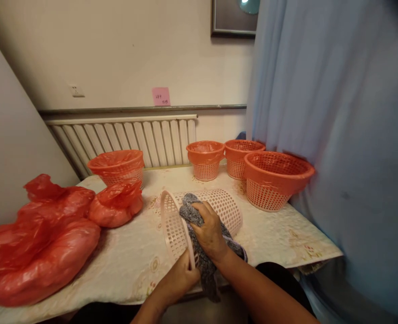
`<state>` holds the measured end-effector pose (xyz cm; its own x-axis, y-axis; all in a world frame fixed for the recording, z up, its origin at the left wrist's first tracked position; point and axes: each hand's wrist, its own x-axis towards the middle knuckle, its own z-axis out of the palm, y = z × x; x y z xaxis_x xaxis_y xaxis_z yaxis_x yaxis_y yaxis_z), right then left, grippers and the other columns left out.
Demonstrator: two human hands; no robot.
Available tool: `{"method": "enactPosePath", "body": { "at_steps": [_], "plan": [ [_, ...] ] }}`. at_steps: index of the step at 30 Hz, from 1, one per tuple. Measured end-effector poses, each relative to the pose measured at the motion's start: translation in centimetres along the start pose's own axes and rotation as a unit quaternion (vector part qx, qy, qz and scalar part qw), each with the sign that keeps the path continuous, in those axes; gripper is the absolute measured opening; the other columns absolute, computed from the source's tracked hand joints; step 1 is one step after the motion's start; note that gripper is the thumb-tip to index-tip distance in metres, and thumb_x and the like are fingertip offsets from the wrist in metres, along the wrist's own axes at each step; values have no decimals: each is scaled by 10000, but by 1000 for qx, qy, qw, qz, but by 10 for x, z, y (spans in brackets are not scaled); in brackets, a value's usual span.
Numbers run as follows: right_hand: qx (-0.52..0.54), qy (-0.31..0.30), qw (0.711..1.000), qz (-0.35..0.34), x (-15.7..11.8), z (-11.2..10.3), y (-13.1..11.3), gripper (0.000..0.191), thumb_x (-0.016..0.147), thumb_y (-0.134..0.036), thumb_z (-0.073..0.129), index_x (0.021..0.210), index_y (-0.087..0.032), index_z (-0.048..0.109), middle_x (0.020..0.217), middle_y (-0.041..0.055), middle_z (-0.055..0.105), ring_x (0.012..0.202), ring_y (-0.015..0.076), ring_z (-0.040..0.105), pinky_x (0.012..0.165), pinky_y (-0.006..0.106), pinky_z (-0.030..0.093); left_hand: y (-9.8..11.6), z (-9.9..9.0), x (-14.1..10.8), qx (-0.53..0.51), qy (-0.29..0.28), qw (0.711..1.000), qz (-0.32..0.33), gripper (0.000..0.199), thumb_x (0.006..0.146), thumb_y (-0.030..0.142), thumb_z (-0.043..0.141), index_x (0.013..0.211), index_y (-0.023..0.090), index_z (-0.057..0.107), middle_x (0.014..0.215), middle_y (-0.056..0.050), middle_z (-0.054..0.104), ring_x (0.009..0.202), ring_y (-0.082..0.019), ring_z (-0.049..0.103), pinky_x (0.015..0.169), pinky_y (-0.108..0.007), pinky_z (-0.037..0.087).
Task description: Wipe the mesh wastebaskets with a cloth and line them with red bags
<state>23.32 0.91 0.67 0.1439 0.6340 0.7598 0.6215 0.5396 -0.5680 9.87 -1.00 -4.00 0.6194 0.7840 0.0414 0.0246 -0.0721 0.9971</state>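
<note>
A pale pink perforated plastic basket (224,207) lies tipped on its side near the front of the table, its mouth facing left. My left hand (181,274) grips the lower part of its rim, with some fingers hidden inside the mouth. Bunched under my right hand (212,231) is a grey cloth (205,270) with a pale purple edge, pressed against the basket's outer side just behind the rim. The fingers are curled around the cloth, and its lower end hangs down past the table's front edge.
Full red plastic bags (50,252) and a smaller tied one (116,207) sit at the left. Behind them stands a bag-lined basket (118,164). More lined baskets (205,157), (244,157) stand at the back, and a larger lined basket (269,193) is beside the blue curtain (320,90).
</note>
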Motion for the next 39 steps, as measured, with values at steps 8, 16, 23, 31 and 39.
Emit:
{"method": "enactPosePath", "body": {
  "at_steps": [8, 16, 23, 31, 39],
  "plan": [
    [-8, -14, 1000, -13, 0, -2, 7, 434, 725, -55, 580, 1123, -228, 587, 1049, 60, 598, 1017, 233, 554, 902, 374, 481, 25, 7, 17, -169, 53, 983, 44, 789, 650, 36, 531, 1408, 203, 389, 1310, -59, 604, 1298, -260, 469, 1118, -399, 333],
    [-26, 22, 999, 12, 10, -7, 41, 332, 782, -137, 597, 1103, -221, 604, 1052, 55, 619, 1015, 219, 566, 908, 361, 475, 27, 6, 14, -199, 42, 979, 33, 745, 659, 47, 552, 1376, 210, 433, 1257, -64, 644, 1189, -261, 561, 1075, -412, 383],
    [-131, 120, 977, 115, 22, -49, 128, 263, 811, -288, 550, 1032, -177, 640, 1004, 91, 659, 964, 239, 584, 888, 386, 460, 30, 4, 11, -183, 43, 982, 32, 770, 602, 50, 535, 1356, 191, 468, 1265, -65, 650, 1289, -275, 487, 1158, -446, 259],
    [-164, 215, 947, 175, 4, -44, 139, 331, 785, -256, 508, 1082, -159, 618, 1033, 112, 646, 978, 244, 581, 897, 396, 457, 25, -9, 15, -158, 21, 986, 39, 749, 622, 69, 556, 1359, 177, 478, 1319, -76, 618, 1279, -278, 500, 1151, -452, 280],
    [-12, 103, 995, 5, -33, 12, 39, 455, 726, -81, 535, 1157, -224, 576, 1200, 84, 589, 1154, 228, 538, 1022, 415, 442, 21, -14, 23, -138, 22, 990, 31, 630, 634, 58, 591, 1252, 177, 566, 1253, -66, 651, 1187, -278, 564, 1093, -447, 360]
  ]
}}
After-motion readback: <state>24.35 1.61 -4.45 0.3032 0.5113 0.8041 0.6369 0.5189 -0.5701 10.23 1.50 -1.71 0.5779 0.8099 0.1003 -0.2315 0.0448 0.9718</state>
